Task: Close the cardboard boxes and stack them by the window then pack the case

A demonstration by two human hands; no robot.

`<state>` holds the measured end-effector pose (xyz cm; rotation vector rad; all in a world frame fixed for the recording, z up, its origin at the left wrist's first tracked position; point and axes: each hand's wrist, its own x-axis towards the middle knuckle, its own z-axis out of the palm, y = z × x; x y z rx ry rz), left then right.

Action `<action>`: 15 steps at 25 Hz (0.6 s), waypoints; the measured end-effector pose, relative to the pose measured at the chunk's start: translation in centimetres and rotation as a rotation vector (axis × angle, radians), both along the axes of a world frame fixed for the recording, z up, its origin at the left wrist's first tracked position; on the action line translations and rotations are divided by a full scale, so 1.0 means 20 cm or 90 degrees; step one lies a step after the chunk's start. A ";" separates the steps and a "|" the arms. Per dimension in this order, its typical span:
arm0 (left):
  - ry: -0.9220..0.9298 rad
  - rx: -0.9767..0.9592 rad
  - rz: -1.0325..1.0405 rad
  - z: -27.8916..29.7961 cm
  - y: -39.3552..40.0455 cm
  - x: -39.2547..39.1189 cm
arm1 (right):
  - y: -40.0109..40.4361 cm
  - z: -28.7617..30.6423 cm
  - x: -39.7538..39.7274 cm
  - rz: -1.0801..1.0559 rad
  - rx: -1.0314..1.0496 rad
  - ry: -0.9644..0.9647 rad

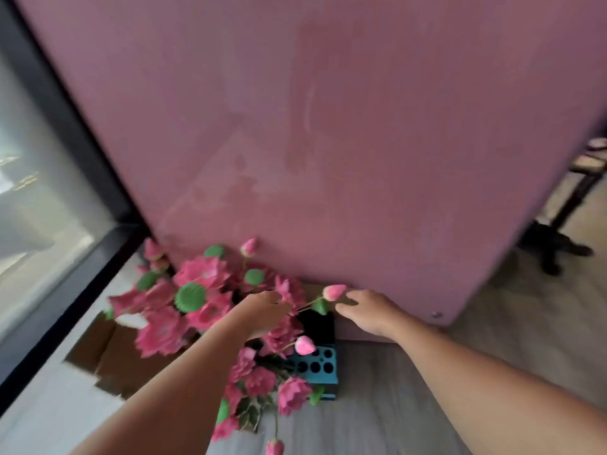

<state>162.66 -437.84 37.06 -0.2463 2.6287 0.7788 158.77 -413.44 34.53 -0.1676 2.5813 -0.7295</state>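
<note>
My left hand (262, 310) was buried among the pink flowers (203, 290); whether it gripped stems I couldn't tell. My right hand (368, 311) hung relaxed, holding nothing, just right of the black-and-blue case (317, 362). Below-left lay the cardboard box (108, 359). I judged trailing stems might snag and topple the case.
</note>
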 end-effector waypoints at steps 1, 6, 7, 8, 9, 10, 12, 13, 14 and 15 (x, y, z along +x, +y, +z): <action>0.008 -0.023 -0.048 0.01 0.17 -0.08 | 0.17 -0.01 -0.01 -0.038 -0.010 -0.008; -0.032 -0.038 -0.199 -0.02 0.94 -0.38 | 0.93 -0.07 0.01 -0.199 -0.017 -0.022; -0.045 -0.029 -0.229 -0.03 1.10 -0.44 | 1.07 -0.09 0.00 -0.219 -0.019 -0.024; -0.047 -0.032 -0.259 -0.04 1.26 -0.49 | 1.22 -0.11 0.00 -0.240 -0.019 -0.024; -0.041 -0.049 -0.297 -0.05 1.40 -0.53 | 1.34 -0.12 0.00 -0.259 -0.014 -0.024; -0.037 -0.074 -0.347 -0.07 1.54 -0.58 | 1.47 -0.13 0.01 -0.282 -0.013 -0.031; -0.048 -0.113 -0.442 -0.11 1.78 -0.64 | 1.67 -0.16 0.02 -0.334 -0.014 -0.053; -0.065 -0.121 -0.476 -0.13 1.90 -0.68 | 1.77 -0.17 0.02 -0.362 -0.014 -0.062; -0.078 -0.125 -0.504 -0.15 2.02 -0.73 | 1.87 -0.19 0.01 -0.392 -0.019 -0.067; -0.085 -0.128 -0.532 -0.17 2.13 -0.79 | 1.97 -0.20 0.00 -0.423 -0.025 -0.068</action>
